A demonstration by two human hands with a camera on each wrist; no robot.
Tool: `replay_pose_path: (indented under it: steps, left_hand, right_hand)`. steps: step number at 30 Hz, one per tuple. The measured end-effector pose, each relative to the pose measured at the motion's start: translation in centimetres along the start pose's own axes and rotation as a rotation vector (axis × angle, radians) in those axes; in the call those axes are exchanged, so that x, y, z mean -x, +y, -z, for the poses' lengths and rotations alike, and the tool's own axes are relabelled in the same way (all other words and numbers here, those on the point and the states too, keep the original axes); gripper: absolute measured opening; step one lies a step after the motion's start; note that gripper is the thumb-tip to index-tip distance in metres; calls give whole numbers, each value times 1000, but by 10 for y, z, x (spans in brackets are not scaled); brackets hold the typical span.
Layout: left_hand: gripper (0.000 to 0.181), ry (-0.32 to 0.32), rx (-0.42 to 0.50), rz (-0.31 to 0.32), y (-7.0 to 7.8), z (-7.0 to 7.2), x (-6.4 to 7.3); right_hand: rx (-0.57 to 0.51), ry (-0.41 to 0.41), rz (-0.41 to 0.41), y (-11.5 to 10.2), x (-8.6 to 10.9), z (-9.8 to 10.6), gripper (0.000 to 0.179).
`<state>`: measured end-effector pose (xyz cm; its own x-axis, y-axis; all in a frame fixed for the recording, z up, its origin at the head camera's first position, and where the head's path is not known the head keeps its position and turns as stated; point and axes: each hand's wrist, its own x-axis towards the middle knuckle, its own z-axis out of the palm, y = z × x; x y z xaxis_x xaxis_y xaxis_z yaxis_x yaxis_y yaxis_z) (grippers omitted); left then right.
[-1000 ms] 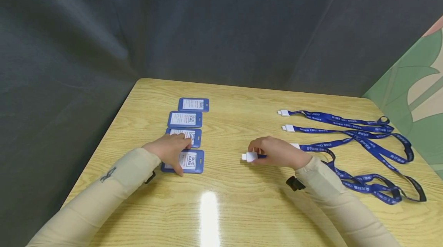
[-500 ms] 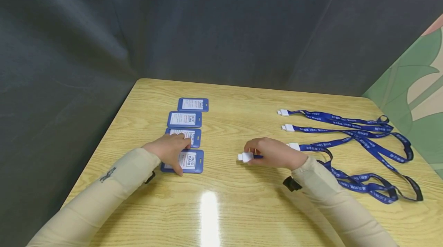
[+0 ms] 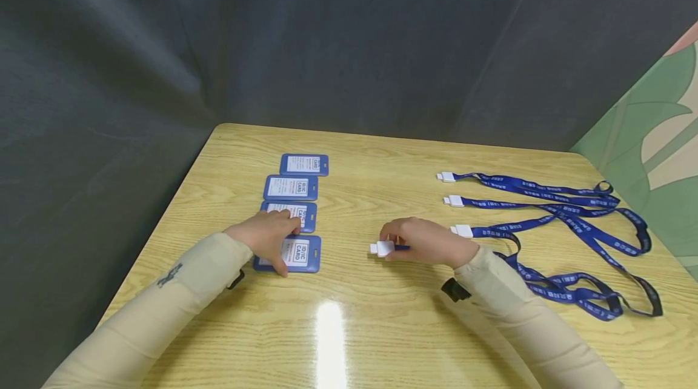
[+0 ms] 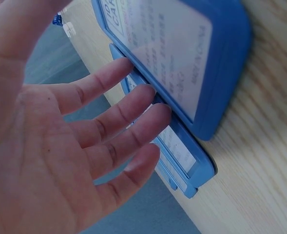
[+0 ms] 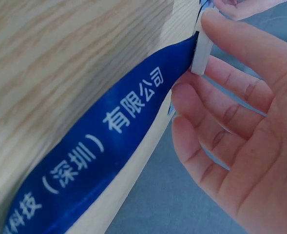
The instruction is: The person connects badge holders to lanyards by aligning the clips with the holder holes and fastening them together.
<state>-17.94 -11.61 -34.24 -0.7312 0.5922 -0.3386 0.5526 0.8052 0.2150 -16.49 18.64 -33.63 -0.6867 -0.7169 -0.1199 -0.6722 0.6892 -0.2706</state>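
Note:
My left hand [image 3: 264, 236] spans the nearest blue ID card holder [image 3: 308, 254], thumb at its near edge and fingertips at its far edge. In the left wrist view this card holder [image 4: 177, 63] lies beside the fingertips, and the other fingers reach over the adjoining holder [image 4: 199, 168]. My right hand [image 3: 428, 242] pinches the white clip [image 3: 385, 248] of a blue lanyard [image 5: 99, 131] between thumb and fingers. The clip's narrow tip points left at the holder's slotted end, with a gap between them. White lettering runs along the strap, which trails away behind the hand.
More blue card holders [image 3: 291, 188] line up behind the nearest one on the wooden table [image 3: 240, 328]. To the right lie several blue lanyards [image 3: 545, 202] with white clips [image 3: 455, 201], their straps crossing. A dark curtain [image 3: 349, 43] hangs behind the table.
My right hand has slid a little to the left with the lanyard clip, and the strap's trailing loops have shifted left too. The left hand and the card holders stay put.

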Motion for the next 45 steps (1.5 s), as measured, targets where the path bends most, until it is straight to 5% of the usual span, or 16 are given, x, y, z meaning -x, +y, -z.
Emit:
replay_pose_path:
  steps: [45]
  left_hand:
    - [69,-11,15,38,-1,1,1]
  right_hand:
    - [-32,-26,71,-7,-15,-11,19]
